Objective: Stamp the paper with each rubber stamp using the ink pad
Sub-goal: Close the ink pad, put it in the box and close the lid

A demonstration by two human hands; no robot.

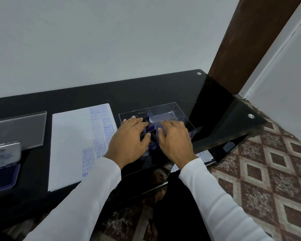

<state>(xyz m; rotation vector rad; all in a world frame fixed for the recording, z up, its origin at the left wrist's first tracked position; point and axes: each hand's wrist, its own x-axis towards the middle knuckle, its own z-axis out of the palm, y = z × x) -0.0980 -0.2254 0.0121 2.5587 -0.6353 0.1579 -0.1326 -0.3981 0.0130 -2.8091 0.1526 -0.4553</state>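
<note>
A white paper [71,145] lies on the black table, with blue prints such as SAMPLE, FRAGILE and AIR MAIL down its right side. To its right stands a clear divided box [172,112]. Dark, purple-tinted rubber stamps [151,128] show between my hands in its near compartments. My left hand [129,136] and my right hand [174,139] both reach into the box with fingers bent over the stamps. The hands hide whether either one grips a stamp. The open ink pad [2,176], its lid raised, sits at the far left edge.
A clear flat lid [19,129] lies left of the paper, behind the ink pad. The glossy black table [163,87] ends close to my body and at the right, beside a brown post [247,40]. Patterned floor tiles [268,171] lie to the right.
</note>
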